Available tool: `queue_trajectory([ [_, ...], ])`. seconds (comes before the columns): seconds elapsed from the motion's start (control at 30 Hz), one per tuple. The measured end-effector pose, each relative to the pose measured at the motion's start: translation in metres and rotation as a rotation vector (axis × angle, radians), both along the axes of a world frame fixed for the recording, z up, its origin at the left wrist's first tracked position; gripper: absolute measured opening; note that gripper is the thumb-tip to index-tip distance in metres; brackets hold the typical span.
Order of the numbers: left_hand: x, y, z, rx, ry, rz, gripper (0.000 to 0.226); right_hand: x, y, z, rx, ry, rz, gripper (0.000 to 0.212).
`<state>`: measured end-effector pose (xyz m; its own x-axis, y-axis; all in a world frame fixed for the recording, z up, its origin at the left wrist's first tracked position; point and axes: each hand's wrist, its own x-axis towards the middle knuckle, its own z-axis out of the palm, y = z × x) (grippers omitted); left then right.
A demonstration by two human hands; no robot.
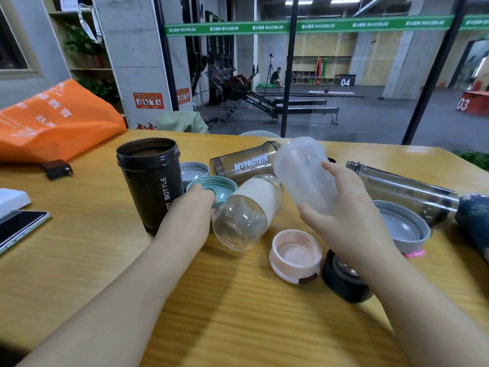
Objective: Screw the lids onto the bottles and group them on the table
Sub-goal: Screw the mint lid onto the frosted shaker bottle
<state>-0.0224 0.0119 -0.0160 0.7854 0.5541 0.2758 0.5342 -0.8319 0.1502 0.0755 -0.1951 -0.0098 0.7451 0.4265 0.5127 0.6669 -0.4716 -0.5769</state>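
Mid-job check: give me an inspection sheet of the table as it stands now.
Surface: wooden table, bare near the front edge.
Job's things: black bottle upright, open; frosted cup lifted and tilted; clear glass bottle, MYPROTEIN bottle and steel-and-glass bottle on their sides; teal lid, pink lid, black lid and two grey lids loose.
Clutter: orange bag, phone, black adapter.
Hands: left hand on the teal lid; right hand grips the frosted cup.
Cables: nothing seen.
Surroundings: glass wall, gym floor beyond.
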Motion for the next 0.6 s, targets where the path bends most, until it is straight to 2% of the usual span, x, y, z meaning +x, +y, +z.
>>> queue_trajectory([
  [0.17, -0.003, -0.006, -0.002, -0.017, -0.210, -0.044, 0.009, 0.000, 0.000, 0.001, -0.001, -0.003, -0.004, 0.075],
  [0.3, -0.004, -0.010, 0.000, 0.040, -0.314, -0.048, 0.003, -0.001, 0.000, 0.002, 0.001, 0.001, -0.001, 0.075],
  [0.6, 0.010, -0.018, 0.022, 0.067, -0.568, -0.148, 0.014, 0.000, -0.002, 0.003, 0.069, 0.017, 0.001, 0.079],
])
